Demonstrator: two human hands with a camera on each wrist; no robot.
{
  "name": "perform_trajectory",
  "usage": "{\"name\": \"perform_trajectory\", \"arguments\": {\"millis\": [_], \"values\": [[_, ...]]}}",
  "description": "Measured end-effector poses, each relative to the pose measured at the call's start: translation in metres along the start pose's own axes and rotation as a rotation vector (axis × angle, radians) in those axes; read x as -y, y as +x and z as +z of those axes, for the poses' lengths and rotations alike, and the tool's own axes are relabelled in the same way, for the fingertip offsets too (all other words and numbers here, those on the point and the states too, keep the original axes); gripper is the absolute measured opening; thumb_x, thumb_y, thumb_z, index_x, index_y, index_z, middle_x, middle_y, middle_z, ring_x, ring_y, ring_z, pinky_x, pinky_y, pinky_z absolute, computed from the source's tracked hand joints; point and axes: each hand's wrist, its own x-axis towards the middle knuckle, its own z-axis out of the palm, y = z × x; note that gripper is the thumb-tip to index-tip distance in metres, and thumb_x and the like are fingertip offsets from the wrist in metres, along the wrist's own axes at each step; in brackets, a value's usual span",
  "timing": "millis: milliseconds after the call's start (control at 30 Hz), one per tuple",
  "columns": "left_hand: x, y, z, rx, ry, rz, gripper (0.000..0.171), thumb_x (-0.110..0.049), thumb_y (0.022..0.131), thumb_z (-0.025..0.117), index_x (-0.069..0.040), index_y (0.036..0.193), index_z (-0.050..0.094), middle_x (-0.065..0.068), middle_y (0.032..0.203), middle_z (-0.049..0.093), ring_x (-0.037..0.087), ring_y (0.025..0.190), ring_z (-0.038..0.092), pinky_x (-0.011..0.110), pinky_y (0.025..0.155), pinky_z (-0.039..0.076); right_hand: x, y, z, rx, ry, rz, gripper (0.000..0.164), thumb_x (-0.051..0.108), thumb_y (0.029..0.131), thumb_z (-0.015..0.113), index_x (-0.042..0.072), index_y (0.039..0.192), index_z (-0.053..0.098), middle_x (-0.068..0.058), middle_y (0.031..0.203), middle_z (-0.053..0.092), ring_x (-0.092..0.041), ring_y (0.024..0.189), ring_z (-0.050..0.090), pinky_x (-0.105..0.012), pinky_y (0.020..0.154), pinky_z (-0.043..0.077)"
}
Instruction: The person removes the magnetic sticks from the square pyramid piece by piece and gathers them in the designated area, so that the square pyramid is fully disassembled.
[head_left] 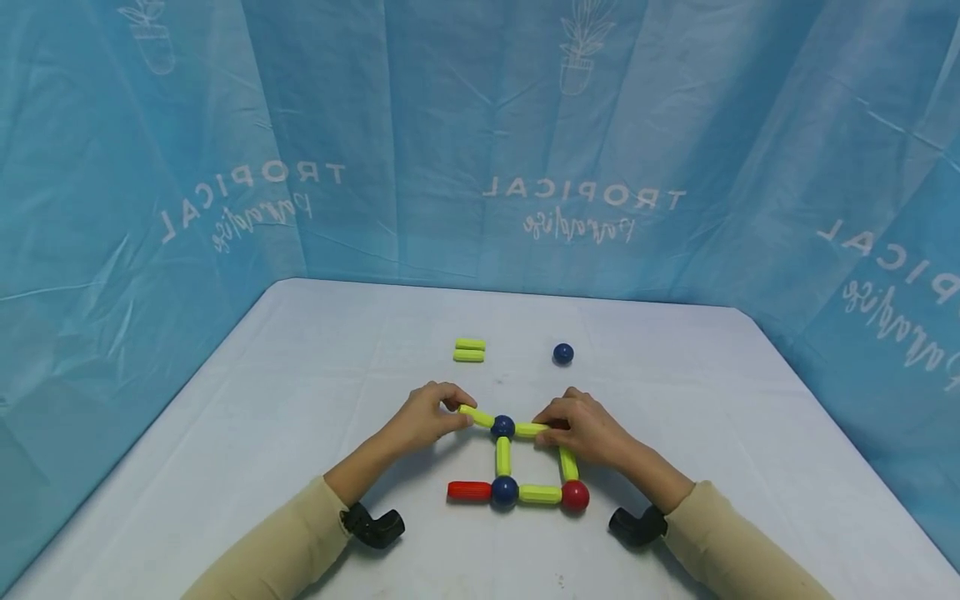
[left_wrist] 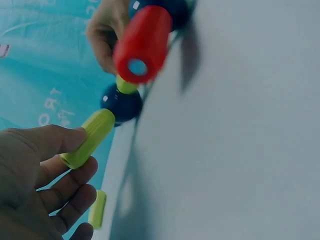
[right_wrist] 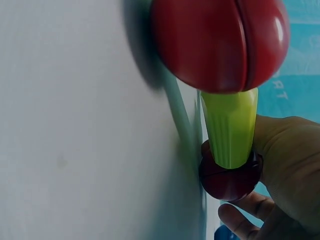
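Observation:
My left hand [head_left: 429, 418] pinches a yellow-green rod [left_wrist: 90, 139] between thumb and fingers. That rod joins the far blue ball [head_left: 502, 427] of a square made of yellow-green rods and balls. At the square's far right corner, my right hand [head_left: 588, 429] grips a dark red ball [right_wrist: 227, 177], which the hand hides in the head view. The near right corner is a bright red ball [head_left: 575, 497]. A blue ball [head_left: 505, 492] forms the near left corner, with a red rod [head_left: 468, 492] sticking out to its left.
Two loose yellow-green rods [head_left: 469, 350] lie side by side beyond the square. A loose blue ball [head_left: 563, 354] sits to their right. The white table [head_left: 360, 325] is bordered by a blue printed curtain [head_left: 450, 125] behind and at both sides.

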Motion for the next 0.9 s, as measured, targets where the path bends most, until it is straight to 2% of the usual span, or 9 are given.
{"name": "perform_trajectory", "arguments": {"millis": [133, 267, 500, 733, 900], "values": [[0.008, -0.001, 0.004, 0.000, 0.060, -0.007, 0.013, -0.018, 0.082, 0.072, -0.022, 0.094, 0.071, -0.006, 0.090, 0.061, 0.014, 0.092, 0.049, 0.038, 0.088, 0.031, -0.003, -0.001, 0.000, 0.003, 0.001, 0.004, 0.023, 0.032, 0.082, 0.072, 0.024, 0.103, 0.073, 0.016, 0.092, 0.068, -0.007, 0.082, 0.043, -0.023, 0.070, 0.036], [0.011, 0.000, 0.008, -0.007, 0.078, -0.001, 0.014, -0.019, 0.081, 0.073, -0.022, 0.094, 0.072, -0.008, 0.089, 0.062, 0.013, 0.091, 0.049, 0.041, 0.091, 0.029, -0.003, -0.001, -0.002, 0.004, 0.002, 0.013, 0.024, 0.032, 0.081, 0.073, 0.024, 0.104, 0.073, 0.015, 0.092, 0.068, -0.007, 0.083, 0.043, -0.023, 0.070, 0.036], [0.005, 0.001, 0.015, 0.014, 0.081, 0.055, 0.014, -0.017, 0.081, 0.072, -0.019, 0.096, 0.072, -0.006, 0.091, 0.065, 0.013, 0.090, 0.049, 0.041, 0.089, 0.029, 0.012, 0.006, -0.011, 0.032, 0.070, 0.035, 0.036, 0.034, 0.079, 0.074, 0.022, 0.112, 0.070, 0.010, 0.106, 0.070, -0.014, 0.093, 0.048, -0.026, 0.072, 0.041], [-0.001, 0.001, 0.020, 0.041, 0.070, 0.027, 0.017, -0.021, 0.081, 0.073, -0.020, 0.099, 0.072, -0.005, 0.094, 0.063, 0.013, 0.090, 0.046, 0.039, 0.088, 0.027, 0.017, 0.011, -0.002, 0.095, 0.070, 0.049, 0.042, 0.041, 0.078, 0.073, 0.025, 0.116, 0.068, 0.011, 0.107, 0.069, -0.011, 0.090, 0.046, -0.027, 0.070, 0.037], [-0.002, 0.002, 0.021, 0.037, 0.076, 0.029, 0.018, -0.022, 0.081, 0.073, -0.021, 0.099, 0.072, -0.005, 0.096, 0.065, 0.012, 0.089, 0.046, 0.039, 0.087, 0.028, 0.017, 0.011, 0.002, 0.101, 0.076, 0.074, 0.040, 0.039, 0.080, 0.072, 0.028, 0.118, 0.067, 0.011, 0.105, 0.068, -0.010, 0.087, 0.046, -0.027, 0.069, 0.038]]}}
